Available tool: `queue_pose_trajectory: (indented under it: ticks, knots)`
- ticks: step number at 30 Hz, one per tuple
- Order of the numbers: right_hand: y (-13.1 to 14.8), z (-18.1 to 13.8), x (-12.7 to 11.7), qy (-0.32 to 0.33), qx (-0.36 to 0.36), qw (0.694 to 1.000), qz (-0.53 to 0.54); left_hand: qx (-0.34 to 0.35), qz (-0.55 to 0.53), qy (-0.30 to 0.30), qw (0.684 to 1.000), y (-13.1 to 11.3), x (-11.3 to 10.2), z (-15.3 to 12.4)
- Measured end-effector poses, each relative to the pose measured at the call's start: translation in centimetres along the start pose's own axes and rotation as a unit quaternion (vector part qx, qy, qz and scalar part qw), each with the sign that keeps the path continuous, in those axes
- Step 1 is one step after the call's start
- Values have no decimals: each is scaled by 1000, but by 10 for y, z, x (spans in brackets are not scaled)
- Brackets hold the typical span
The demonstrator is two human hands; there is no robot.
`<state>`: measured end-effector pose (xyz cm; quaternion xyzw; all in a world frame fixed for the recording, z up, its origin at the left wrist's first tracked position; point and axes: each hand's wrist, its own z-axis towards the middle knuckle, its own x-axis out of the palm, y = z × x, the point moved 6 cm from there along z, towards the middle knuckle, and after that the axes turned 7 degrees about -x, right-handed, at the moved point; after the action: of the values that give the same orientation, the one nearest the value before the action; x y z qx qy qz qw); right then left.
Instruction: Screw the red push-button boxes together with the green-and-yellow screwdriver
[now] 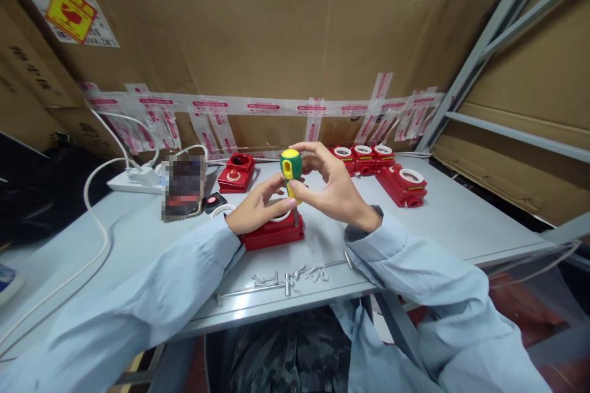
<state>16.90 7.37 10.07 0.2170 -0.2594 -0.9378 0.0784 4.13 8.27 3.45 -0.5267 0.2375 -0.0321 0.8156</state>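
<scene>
A green and yellow screwdriver (291,167) stands upright over the near right end of a red housing (271,238), its shaft reaching down to the housing. Fingers and thumb of my right hand (329,187) close round the handle. My left hand (258,204) lies over the housing, thumb beside the lower handle; its fingers are partly hidden, and it seems to steady the housing. Part of a white ring (281,217) shows on the housing under the left hand. In front lie several loose screws (262,280) and small bits of clear plastic (316,272).
Metal T-shaped rods (287,284) lie along the front edge. Behind on the right stand several red housings with white rings (412,177); another red housing (236,173) stands at back left. A phone (184,187) leans near a power strip (136,179) with white cables. Cardboard (276,31) walls the back.
</scene>
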Motion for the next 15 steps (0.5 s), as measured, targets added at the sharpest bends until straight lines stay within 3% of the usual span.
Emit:
queue_pose_trajectory:
  ticks: [3,8,15]
  knots:
    - [0,0,0,4,5,1000,-3,-14,-4,10,1000,-2,3,0]
    - [4,-2,4,23,4,999,-29,-22,1,-24,999,-1,1,-1]
    - [4,-1,2,28,15,999,-23,-24,18,16,999,-3,4,-1]
